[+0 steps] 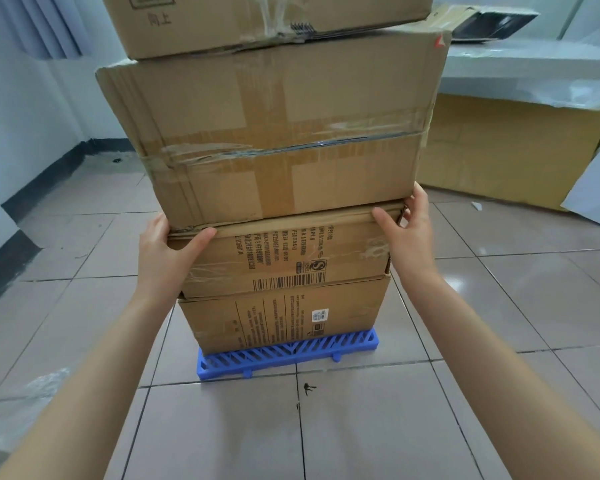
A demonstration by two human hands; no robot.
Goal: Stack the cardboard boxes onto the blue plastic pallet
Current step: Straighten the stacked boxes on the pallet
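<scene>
Cardboard boxes [274,188] stacked between both hands [167,251], on pallet [288,355].

tiled floor [378,427], white curtain [45,26]

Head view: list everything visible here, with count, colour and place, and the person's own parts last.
Cardboard boxes: four, brown, stacked on the pallet.
Blue plastic pallet: one, blue, on the floor under the stack.
Floor tiles: beige-grey, foreground.
Flat cardboard: brown, leaning at right rear.
White ledge: one, right rear.
Left hand: gripping the second-lowest box's left upper corner.
Right hand: gripping that box's right upper corner.
</scene>
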